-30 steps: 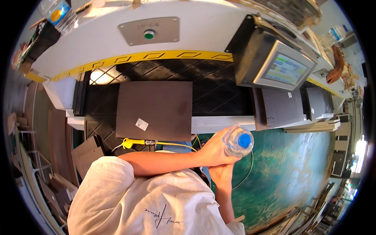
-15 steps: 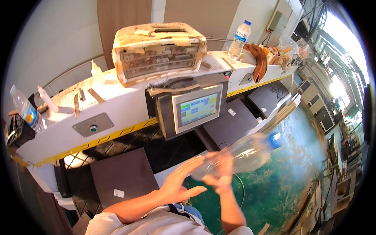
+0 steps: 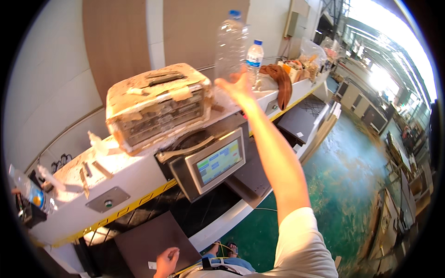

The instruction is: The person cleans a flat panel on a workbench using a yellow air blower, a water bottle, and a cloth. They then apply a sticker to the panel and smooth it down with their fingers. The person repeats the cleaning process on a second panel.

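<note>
A large clear plastic bottle (image 3: 231,44) with a blue cap stands upright at the machine's white ledge. My right hand (image 3: 238,87), arm stretched far forward, grips it low down, thumb on its left side and fingers on its right. The bottle's base is partly hidden by the hand. Just to its right is a smaller labelled water bottle (image 3: 254,58), also blue-capped. My left hand (image 3: 167,260) hangs low near my body, fingers curled in and nothing visible in them, above a dark brown panel (image 3: 155,238).
A dusty, taped drawer box (image 3: 160,111) sits on the ledge, left of the bottles. Below it juts a touchscreen (image 3: 218,162). Brown gloves (image 3: 280,83) drape over the ledge. At the far left are a squeeze bottle (image 3: 51,178) and another water bottle (image 3: 30,190).
My right hand has carried the large bottle from in front of my body up to the ledge, turning it from tilted to upright. My left hand has dropped away and curled. The view has shifted.
</note>
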The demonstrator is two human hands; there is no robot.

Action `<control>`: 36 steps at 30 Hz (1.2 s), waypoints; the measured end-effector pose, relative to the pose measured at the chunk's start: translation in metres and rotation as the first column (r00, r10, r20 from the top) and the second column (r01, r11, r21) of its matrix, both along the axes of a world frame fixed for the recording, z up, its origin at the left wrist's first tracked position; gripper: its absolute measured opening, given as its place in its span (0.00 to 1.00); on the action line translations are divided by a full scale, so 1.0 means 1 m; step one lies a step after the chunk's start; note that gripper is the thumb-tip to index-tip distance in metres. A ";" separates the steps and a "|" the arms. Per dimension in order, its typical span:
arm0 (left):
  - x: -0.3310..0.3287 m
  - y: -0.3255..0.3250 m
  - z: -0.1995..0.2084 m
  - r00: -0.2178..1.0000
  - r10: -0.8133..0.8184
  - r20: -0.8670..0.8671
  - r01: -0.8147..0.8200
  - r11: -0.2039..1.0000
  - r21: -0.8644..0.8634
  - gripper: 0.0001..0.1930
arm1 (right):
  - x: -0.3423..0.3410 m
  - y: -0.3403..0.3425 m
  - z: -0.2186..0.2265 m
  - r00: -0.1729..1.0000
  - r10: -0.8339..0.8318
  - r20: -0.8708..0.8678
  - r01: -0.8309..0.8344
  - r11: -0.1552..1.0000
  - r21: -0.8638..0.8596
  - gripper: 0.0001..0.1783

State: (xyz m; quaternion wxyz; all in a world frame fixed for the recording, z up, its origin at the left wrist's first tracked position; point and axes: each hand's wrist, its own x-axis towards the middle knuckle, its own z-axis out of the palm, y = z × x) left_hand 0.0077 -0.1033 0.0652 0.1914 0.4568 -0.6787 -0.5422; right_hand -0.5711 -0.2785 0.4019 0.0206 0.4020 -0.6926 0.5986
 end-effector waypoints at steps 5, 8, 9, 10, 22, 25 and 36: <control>0.027 -0.017 0.002 0.978 0.032 0.205 -0.044 0.998 0.054 0.14 | -0.003 0.009 -0.027 0.993 0.050 -0.111 -0.053 0.998 -0.024 0.74; 0.045 -0.033 -0.002 0.966 0.083 0.246 -0.089 0.996 0.014 0.13 | -0.011 0.043 -0.039 0.981 -0.053 -0.187 0.033 0.994 -0.108 0.54; 0.045 -0.039 -0.003 0.968 0.074 0.238 -0.080 0.997 0.015 0.13 | -0.036 0.060 -0.043 0.970 -0.106 -0.219 0.078 0.988 -0.130 0.46; 0.049 -0.041 -0.003 0.964 0.149 0.218 -0.158 0.987 0.025 0.13 | -0.059 0.074 -0.045 0.930 -0.279 -0.238 0.232 0.951 -0.207 0.30; 0.019 -0.053 -0.033 0.949 0.196 0.246 -0.196 0.980 -0.021 0.12 | -0.265 0.110 -0.039 0.841 -0.528 -0.116 0.541 0.826 0.159 0.21; 0.021 -0.058 -0.066 0.957 0.219 0.188 -0.230 0.972 0.039 0.12 | -0.283 0.135 0.058 0.906 -0.397 0.150 0.424 0.844 -0.327 0.18; -0.044 -0.036 -0.035 0.993 -0.068 -0.092 0.087 0.972 0.217 0.15 | -0.081 0.375 0.163 0.971 0.179 0.161 -0.103 0.913 -0.395 0.11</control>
